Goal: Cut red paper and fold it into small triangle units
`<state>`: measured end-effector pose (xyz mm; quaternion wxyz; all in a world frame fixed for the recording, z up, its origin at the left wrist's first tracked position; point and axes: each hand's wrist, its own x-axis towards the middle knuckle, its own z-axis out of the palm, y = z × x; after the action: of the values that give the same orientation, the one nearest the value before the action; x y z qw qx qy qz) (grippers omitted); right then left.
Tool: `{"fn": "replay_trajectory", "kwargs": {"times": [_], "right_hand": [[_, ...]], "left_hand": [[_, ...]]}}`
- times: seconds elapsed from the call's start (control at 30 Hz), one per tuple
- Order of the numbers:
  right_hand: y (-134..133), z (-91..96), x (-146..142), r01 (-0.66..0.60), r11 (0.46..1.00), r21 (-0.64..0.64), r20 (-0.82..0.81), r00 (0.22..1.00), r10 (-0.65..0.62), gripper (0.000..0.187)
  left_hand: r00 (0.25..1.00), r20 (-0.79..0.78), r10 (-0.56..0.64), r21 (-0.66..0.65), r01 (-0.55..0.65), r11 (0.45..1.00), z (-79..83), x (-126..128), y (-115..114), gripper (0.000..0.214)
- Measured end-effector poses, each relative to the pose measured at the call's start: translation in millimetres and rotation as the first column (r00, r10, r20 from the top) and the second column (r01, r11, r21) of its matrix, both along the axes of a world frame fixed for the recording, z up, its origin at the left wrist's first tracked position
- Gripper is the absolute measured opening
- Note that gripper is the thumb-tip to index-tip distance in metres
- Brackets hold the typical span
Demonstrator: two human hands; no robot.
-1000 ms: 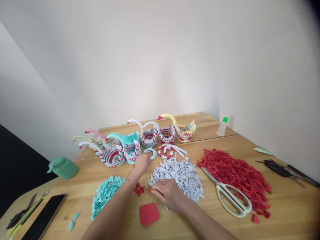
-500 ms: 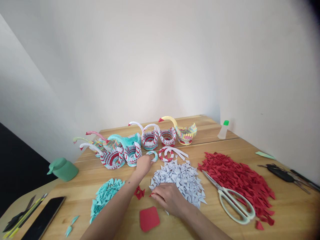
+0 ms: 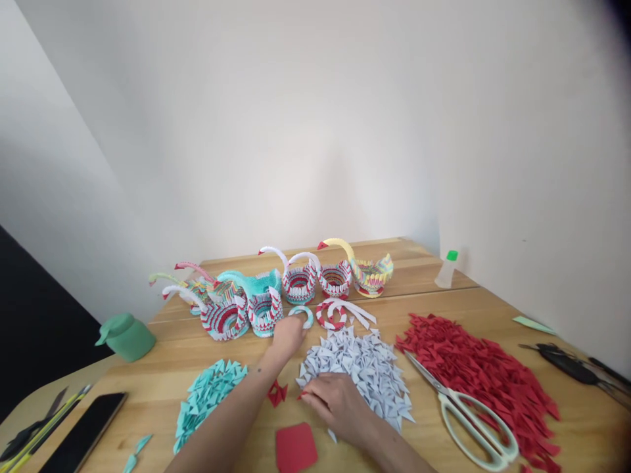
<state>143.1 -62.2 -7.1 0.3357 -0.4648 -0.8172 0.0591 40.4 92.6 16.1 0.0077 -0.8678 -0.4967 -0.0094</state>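
My left hand (image 3: pixel 290 335) reaches forward, its fingers closed at the near edge of a turquoise-and-white paper ring (image 3: pixel 309 316) lying on the table; the fingertips are partly hidden. Beside the ring lies a red-and-white paper ring (image 3: pixel 323 316) with white paper strips (image 3: pixel 362 314). My right hand (image 3: pixel 338 402) is closed in a pinch on a small red folded paper piece (image 3: pixel 301 395), at the near edge of a pile of white folded paper triangles (image 3: pixel 365 364). Between my arms are a few red folded pieces (image 3: pixel 277 393) and a stack of red paper squares (image 3: pixel 296 447).
Several folded-paper swans (image 3: pixel 298 286) stand at the back. Turquoise triangles (image 3: pixel 204 397) are at left, red ones (image 3: pixel 483 368) at right with scissors (image 3: pixel 476 420). A phone (image 3: pixel 83 433), green lidded container (image 3: pixel 125 336) and green-capped bottle (image 3: pixel 446 270) stand or lie around.
The whole scene sits slightly lower in view, as the camera has tilted a little. Both hands keep nearly the same places relative to the ring and the white pile.
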Motion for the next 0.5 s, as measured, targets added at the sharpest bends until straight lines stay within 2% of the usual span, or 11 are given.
{"fn": "replay_trajectory", "kwargs": {"times": [0.17,0.33,0.43,0.5], "right_hand": [[1,-0.4,0,-0.002,1.0,-0.011,-0.026,1.0,0.001,0.021],[2,-0.3,0,-0.002,1.0,-0.008,-0.042,0.999,0.002,0.023],[2,-0.9,0,-0.001,1.0,0.005,-0.047,0.999,0.001,0.024],[2,-1.1,1,0.004,1.0,0.0,-0.051,0.999,-0.004,0.023]], "left_hand": [[0.999,0.015,0.04,-0.008,-0.04,0.999,-0.4,2,2,0.022],[0.998,0.044,0.034,-0.023,-0.033,0.999,4.9,2,-1,0.021],[0.997,0.077,0.018,-0.027,-0.016,1.0,24.6,0,-6,0.026],[0.992,0.124,-0.003,-0.005,0.003,1.0,50.4,-6,-20,0.034]]}}
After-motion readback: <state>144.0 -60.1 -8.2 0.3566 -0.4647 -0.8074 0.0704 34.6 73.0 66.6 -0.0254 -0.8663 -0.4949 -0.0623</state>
